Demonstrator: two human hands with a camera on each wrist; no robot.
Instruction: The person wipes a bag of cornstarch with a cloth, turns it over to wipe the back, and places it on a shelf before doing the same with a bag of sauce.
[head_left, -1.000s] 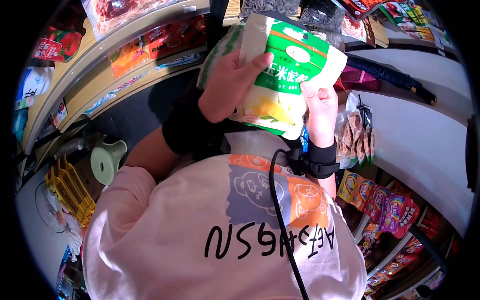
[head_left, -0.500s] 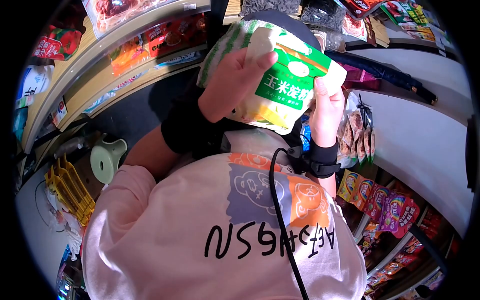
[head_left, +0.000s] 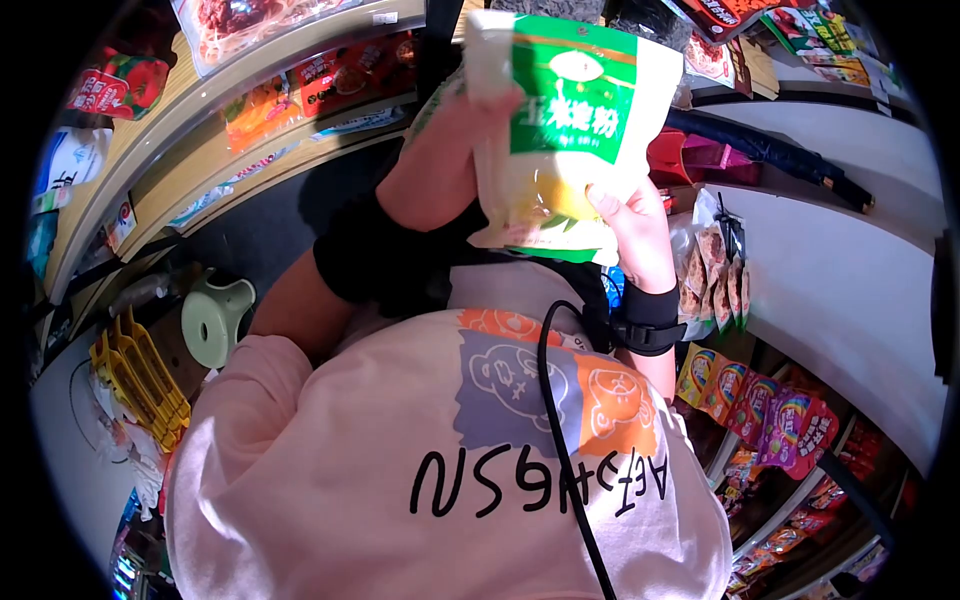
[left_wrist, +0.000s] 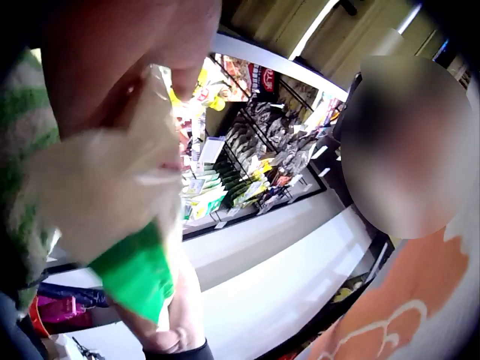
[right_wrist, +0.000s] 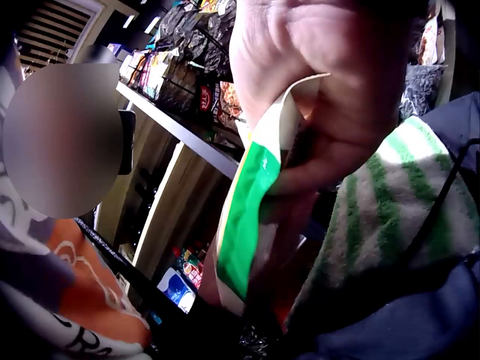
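Observation:
A green and white pouch (head_left: 575, 110) with large white characters is held up between both hands in the head view. My left hand (head_left: 435, 165) grips its left edge, thumb in front, blurred. My right hand (head_left: 642, 225) pinches the lower right edge with the thumb on the front; the fingers behind are hidden. In the left wrist view the pouch (left_wrist: 135, 274) is blurred beneath my left hand (left_wrist: 127, 60), with my right hand (left_wrist: 184, 315) beyond it. The right wrist view shows the pouch (right_wrist: 251, 206) nearly edge-on against my right hand (right_wrist: 322, 90).
A striped green and white cloth (right_wrist: 375, 195) lies beside the right hand. Shelves (head_left: 240, 165) of packets curve along the left. Hanging snack packs (head_left: 712, 275) and colourful bags (head_left: 755, 400) are at the right. A pale green stool (head_left: 215, 320) stands at the lower left.
The pouch has turned to face the camera more and stands straighter. My right hand has shifted from its upper right corner to lower on the right edge. My left hand still holds the left side.

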